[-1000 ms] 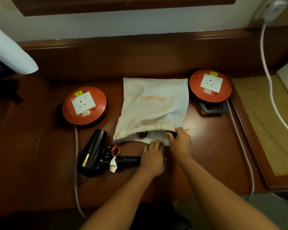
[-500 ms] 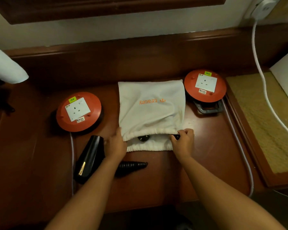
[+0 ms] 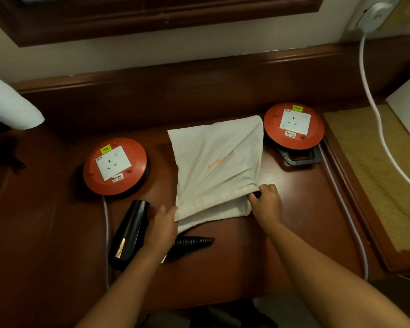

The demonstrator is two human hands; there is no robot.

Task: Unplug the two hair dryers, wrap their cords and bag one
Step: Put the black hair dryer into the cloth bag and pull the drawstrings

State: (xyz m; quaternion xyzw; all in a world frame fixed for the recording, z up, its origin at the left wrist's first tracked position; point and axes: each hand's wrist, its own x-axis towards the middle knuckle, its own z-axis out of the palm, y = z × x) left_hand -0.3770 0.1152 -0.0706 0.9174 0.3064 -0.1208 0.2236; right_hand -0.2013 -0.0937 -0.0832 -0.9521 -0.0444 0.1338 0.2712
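Note:
A cream drawstring bag with orange lettering lies on the dark wooden table, its mouth towards me. My left hand pinches the left corner of the bag's mouth. My right hand grips the right corner, with a small black piece showing at its fingertips. What is inside the bag is hidden. A black hair dryer lies left of the bag, partly under my left wrist, and its ribbed black cord sleeve sticks out to the right below the bag.
Two round orange extension reels with white sockets sit on the table, one left and one right of the bag, the right one on a black handle. A white cable hangs from a wall plug. A beige mat lies at right.
My left hand left the dryer's cord sleeve and took the bag's left corner. The bag's mouth is now drawn shut and stretched between both hands; the black part inside is no longer visible.

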